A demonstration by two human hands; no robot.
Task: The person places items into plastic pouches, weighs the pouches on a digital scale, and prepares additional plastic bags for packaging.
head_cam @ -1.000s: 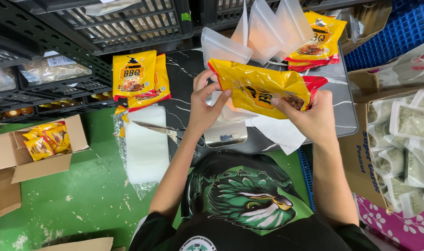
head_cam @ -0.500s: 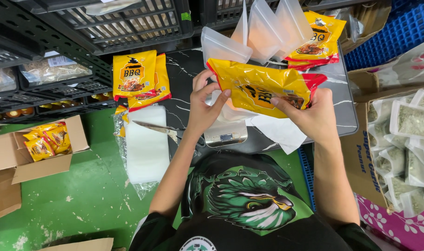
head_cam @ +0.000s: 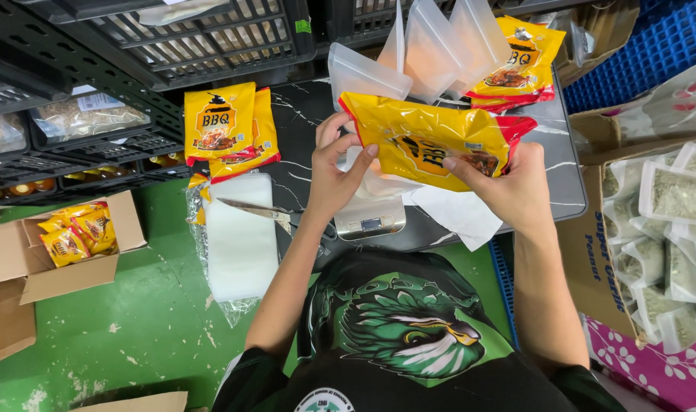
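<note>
— Grip status?
— Both hands hold the yellow snack packet (head_cam: 428, 145) crosswise above the small scale (head_cam: 369, 220). Left hand (head_cam: 334, 172) pinches its left end; right hand (head_cam: 508, 187) clasps the right, red-edged end.
— Surroundings?
— Scissors (head_cam: 260, 212) lie just left of the scale; clear pouches (head_cam: 420, 49) stand behind; two matching packets (head_cam: 230, 130) rest on the dark table (head_cam: 562, 175).

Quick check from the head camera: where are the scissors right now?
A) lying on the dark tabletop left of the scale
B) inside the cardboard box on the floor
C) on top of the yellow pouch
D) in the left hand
A: the scissors lie on the tabletop just left of the scale, while both hands, left and right, hold the yellow pouch.
</note>
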